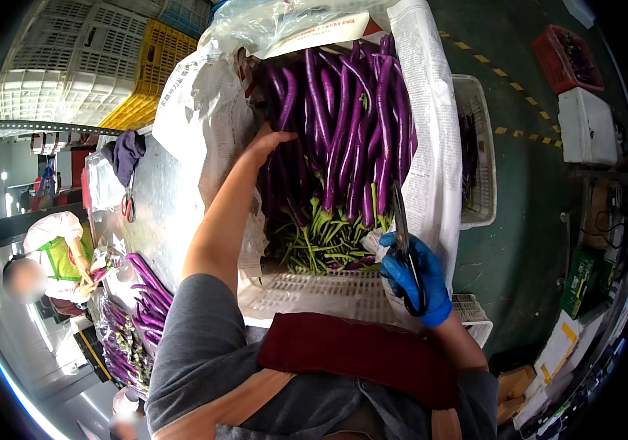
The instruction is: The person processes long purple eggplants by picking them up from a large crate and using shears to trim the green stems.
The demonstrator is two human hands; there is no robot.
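Note:
Long purple eggplants [341, 132] lie side by side in a white plastic crate [319, 294] lined with newspaper [429, 121]. Cut green stems [319, 242] are heaped at the crate's near end. My bare left hand [271, 142] reaches in at the left, against the eggplants, thumb pointing right. Its other fingers are mostly hidden, so I cannot tell whether they grip one. In a blue glove, my right hand [415, 272] holds black-handled scissors [401, 220] at the near right corner, blades pointing away from me beside the eggplants' stem ends.
A metal table [149, 181] at left bears red-handled scissors [128, 204], a dark cloth [126, 157] and more eggplants [151, 297]. A person [61, 253] works beyond it. Stacked crates [99, 60] stand far left; another crate [479, 159] sits on the floor at right.

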